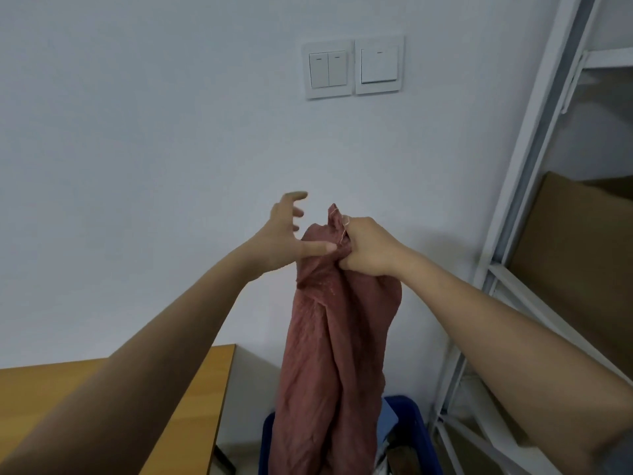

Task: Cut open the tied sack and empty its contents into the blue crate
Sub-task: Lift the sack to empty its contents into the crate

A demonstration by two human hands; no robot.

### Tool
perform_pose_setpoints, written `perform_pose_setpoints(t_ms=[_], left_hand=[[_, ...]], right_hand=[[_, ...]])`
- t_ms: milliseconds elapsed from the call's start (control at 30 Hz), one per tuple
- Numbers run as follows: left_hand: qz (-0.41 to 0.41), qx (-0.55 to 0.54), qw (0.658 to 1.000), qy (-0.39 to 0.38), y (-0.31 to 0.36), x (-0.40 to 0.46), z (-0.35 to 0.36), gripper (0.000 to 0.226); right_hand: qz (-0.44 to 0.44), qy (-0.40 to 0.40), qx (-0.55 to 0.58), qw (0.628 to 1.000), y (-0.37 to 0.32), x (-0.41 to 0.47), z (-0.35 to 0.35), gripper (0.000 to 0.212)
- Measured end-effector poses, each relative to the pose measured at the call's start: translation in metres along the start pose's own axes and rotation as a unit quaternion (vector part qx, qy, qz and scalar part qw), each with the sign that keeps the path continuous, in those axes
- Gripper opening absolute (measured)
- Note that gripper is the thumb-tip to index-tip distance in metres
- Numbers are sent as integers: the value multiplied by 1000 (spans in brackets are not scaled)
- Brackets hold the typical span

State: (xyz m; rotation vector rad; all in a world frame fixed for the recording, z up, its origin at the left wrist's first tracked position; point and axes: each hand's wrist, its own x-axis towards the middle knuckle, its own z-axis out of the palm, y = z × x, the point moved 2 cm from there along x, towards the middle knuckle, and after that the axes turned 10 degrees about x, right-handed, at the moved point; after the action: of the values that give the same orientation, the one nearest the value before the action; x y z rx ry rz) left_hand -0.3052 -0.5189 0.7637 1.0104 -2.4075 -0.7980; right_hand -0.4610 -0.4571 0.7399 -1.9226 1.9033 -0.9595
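A dusty-red cloth sack hangs limp in front of the white wall, its lower end dropping into the blue crate at the bottom of the view. My right hand is shut on the sack's bunched upper end, where a thin pale string shows. My left hand is just left of the sack's top with fingers spread; its thumb touches the cloth. Some items lie in the crate, mostly hidden by the sack.
A wooden table stands at the lower left. A white metal shelf frame runs along the right, with a cardboard box on it. Wall switches are mounted above.
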Motion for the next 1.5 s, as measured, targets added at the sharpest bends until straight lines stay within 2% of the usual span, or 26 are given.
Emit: perform_pose_setpoints(t_ms=[67,100,167,233,300,367,433,533,600,667,733,833,900,933,1033,1133,1267,1400,1500], left_hand=[[79,109,990,-50,6,-7,2,114],[111,190,974,-58,5,-9,7,124],[138,344,929,-16,3,-10,18,137],[153,441,883,54,0,-9,25,133],[183,467,859,102,-3,-7,26,117],[196,438,869,123,-6,-3,26,97],[182,388,895,120,-6,-1,26,79],[137,363,915,111,-4,1,23,50],[104,343,926,119,-4,0,21,33],[71,289,946,127,-6,1,19,19],[37,230,964,130,-10,3,14,16],[11,152,978,140,-15,10,6,9],[-1,71,991,114,-12,11,9,7],[-9,30,995,96,-10,9,11,3],[-30,-33,998,49,-8,3,14,11],[-39,-31,999,-3,-5,1,11,11],[-59,-11,996,-66,-5,-2,12,19],[-78,-9,994,-74,-9,0,15,16],[-46,52,997,-27,-4,1,15,22]], right_hand=[[11,1,24,1000,-6,0,-5,31],[16,-1,34,999,-11,0,-7,34],[25,-2,51,998,-19,1,-8,40],[34,-3,61,998,-23,2,-8,39],[49,-7,69,996,-23,2,-8,35],[60,-10,70,996,-23,1,-7,35],[71,-14,72,995,-25,-2,-6,41],[60,-22,98,993,-28,-9,-5,76],[9,-8,93,996,-33,-14,-6,89],[-54,12,21,998,-37,-18,-8,93],[-103,12,-104,989,-38,-24,-6,104],[-131,8,-310,942,-35,-33,7,129],[-141,37,-388,910,-29,-36,17,135],[-148,54,-407,900,-27,-36,19,130],[-169,98,-421,886,-24,-34,22,97],[-166,150,-424,878,-21,-31,28,76],[-223,240,-396,858,-15,-22,31,50],[-212,211,-343,890,-18,-15,25,54],[-151,154,-314,925,-21,-12,16,56]])
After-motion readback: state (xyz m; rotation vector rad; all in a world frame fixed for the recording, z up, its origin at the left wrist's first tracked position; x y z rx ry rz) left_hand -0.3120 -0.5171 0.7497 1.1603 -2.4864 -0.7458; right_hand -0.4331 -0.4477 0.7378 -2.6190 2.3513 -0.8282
